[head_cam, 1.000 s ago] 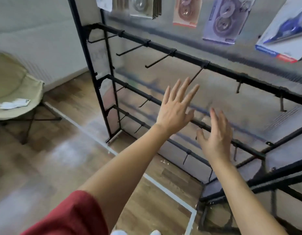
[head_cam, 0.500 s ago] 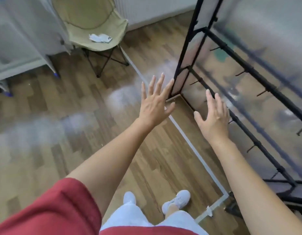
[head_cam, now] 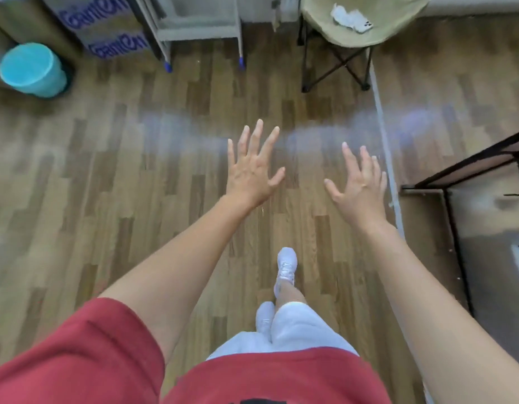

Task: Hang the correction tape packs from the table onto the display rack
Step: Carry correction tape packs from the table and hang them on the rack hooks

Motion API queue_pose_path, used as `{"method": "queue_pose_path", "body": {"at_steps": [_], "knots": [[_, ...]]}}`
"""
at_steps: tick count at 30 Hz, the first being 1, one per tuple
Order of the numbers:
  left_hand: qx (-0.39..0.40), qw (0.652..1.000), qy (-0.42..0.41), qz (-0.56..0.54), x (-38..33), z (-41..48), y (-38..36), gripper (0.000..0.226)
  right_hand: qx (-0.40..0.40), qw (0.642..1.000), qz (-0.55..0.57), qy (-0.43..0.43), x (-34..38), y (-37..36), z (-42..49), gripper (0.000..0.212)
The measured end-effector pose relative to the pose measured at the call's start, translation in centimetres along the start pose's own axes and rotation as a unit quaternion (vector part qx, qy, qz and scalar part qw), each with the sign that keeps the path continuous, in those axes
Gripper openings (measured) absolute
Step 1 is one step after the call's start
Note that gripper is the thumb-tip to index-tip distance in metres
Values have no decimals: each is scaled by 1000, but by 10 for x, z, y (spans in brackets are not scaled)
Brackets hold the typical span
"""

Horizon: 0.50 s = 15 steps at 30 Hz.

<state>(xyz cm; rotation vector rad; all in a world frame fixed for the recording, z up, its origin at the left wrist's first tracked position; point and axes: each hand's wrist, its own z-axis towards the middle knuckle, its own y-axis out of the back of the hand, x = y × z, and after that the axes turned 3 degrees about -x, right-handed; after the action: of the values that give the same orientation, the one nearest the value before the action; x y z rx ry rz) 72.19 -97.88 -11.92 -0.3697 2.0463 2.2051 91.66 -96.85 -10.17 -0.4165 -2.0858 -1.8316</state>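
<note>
Fingers (head_cam: 256, 135) of the left hand (head_cam: 251, 173): straight, fanned wide, holding nothing. Same for the right hand (head_cam: 358, 185), the one nearer the black metal-framed display rack (head_cam: 470, 164): fingers (head_cam: 350, 158) extended, palm down, empty. Both held out over open floor left of the rack, touching nothing.

No correction tape packs in view, and no table either; only the rack's lower corner at the right edge. Likely step: heading off to fetch a pack. Best to turn fully away from the rack toward the table, locate the packs, then pinch one by its card edge, presumably leaving any hang hole free for hanging.

Further left of the rack: glossy wood-look plank flooring (head_cam: 135, 199), a pale tape line (head_cam: 383, 126) just beside the rack's foot, a beige fabric folding chair (head_cam: 360, 27) on thin crossed black legs, and well apart, a round turquoise plastic bin (head_cam: 31, 68).
</note>
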Motion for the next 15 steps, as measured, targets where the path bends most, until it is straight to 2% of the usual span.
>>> {"method": "queue_pose_path", "body": {"at_steps": [7, 15], "knots": [[-4, 992, 126, 3, 82, 58, 12, 73, 68, 993, -19, 98, 81, -40, 98, 70], [-33, 972, 233, -20, 164, 135, 34, 73, 91, 978, -47, 181, 179, -67, 203, 69]]}}
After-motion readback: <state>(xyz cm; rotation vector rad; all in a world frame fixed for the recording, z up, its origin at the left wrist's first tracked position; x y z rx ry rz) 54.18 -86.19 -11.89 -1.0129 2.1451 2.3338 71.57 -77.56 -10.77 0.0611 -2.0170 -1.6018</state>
